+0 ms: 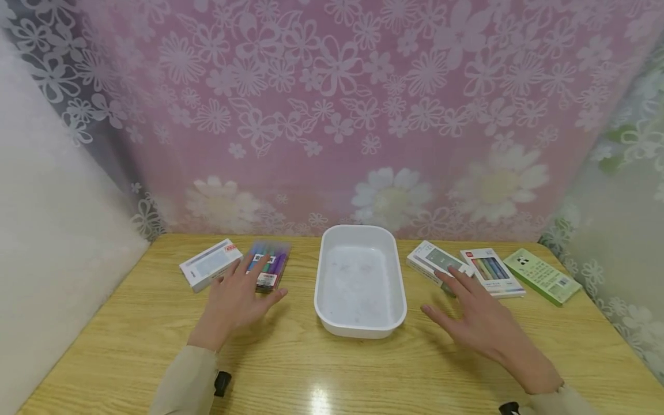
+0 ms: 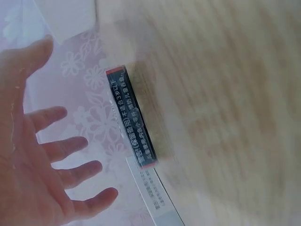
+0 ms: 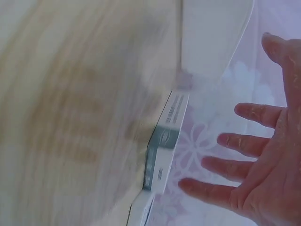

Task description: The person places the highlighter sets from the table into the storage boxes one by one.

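Observation:
My left hand is spread above the table, its fingertips overlapping a clear pack of coloured markers in the head view. Left of that pack lies a white box with a red sticker. My right hand hovers with fingers apart over the near end of a white and grey-green box. Beside that box is a white box with a window showing coloured sticks. Both palms are bare in the wrist views, where the marker pack's dark end and the grey-green box's side show.
A white plastic tub stands in the middle of the wooden table, between the hands. At the far right lies a green box with a panda picture. A pink flowered curtain hangs along the table's back edge.

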Available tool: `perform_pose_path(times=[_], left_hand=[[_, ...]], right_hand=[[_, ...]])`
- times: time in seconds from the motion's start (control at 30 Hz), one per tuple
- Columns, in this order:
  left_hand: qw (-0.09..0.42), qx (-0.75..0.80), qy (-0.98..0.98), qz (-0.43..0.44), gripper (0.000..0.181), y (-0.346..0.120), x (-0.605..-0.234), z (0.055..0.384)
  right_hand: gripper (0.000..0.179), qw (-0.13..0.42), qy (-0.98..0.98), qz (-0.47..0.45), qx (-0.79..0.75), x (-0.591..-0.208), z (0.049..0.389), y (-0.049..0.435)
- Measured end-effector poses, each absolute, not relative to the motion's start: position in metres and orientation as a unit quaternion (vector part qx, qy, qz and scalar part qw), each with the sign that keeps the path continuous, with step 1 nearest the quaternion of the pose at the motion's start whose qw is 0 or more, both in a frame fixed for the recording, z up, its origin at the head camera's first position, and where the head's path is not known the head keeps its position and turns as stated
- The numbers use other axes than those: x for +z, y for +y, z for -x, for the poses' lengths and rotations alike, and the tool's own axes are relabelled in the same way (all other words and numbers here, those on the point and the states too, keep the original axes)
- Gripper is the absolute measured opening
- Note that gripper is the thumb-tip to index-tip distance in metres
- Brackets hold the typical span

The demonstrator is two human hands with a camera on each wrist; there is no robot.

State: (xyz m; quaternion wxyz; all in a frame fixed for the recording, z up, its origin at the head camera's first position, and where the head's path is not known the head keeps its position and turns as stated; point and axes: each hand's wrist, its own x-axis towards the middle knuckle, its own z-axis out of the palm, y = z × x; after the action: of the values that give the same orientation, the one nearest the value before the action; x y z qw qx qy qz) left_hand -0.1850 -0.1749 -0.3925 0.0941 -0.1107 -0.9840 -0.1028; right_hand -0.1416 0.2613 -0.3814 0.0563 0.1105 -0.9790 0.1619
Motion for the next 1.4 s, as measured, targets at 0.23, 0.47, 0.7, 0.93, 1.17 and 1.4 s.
perform_pose_path(times=[0.23,0.47,0.7,0.93,1.17,1.4], left_hand=[[0.057,-0.126,-0.984,0.110,0.078,-0.167,-0.392,0.202],[0.037,-0.143,-0.984,0.099,0.073,-0.160,-0.393,0.220],[0.053,-0.146,-0.986,0.055,0.056,-0.154,-0.395,0.233],[0.002,-0.131,-0.991,0.027,0.056,-0.156,-0.399,0.238],[-0.032,-0.130,-0.991,0.021,0.062,-0.156,-0.398,0.239],[-0.069,-0.133,-0.988,0.034,0.068,-0.159,-0.393,0.227]], right_hand=[[0.064,0.066,-0.958,-0.133,0.247,-0.379,0.155,0.241],[0.057,0.058,-0.938,-0.134,0.314,-0.383,0.170,0.225],[0.059,0.031,-0.937,-0.102,0.333,-0.382,0.180,0.215],[0.052,0.005,-0.919,-0.092,0.384,-0.385,0.184,0.212],[0.052,-0.067,-0.858,-0.036,0.508,-0.383,0.189,0.211],[0.050,-0.105,-0.828,0.015,0.551,-0.380,0.190,0.212]])
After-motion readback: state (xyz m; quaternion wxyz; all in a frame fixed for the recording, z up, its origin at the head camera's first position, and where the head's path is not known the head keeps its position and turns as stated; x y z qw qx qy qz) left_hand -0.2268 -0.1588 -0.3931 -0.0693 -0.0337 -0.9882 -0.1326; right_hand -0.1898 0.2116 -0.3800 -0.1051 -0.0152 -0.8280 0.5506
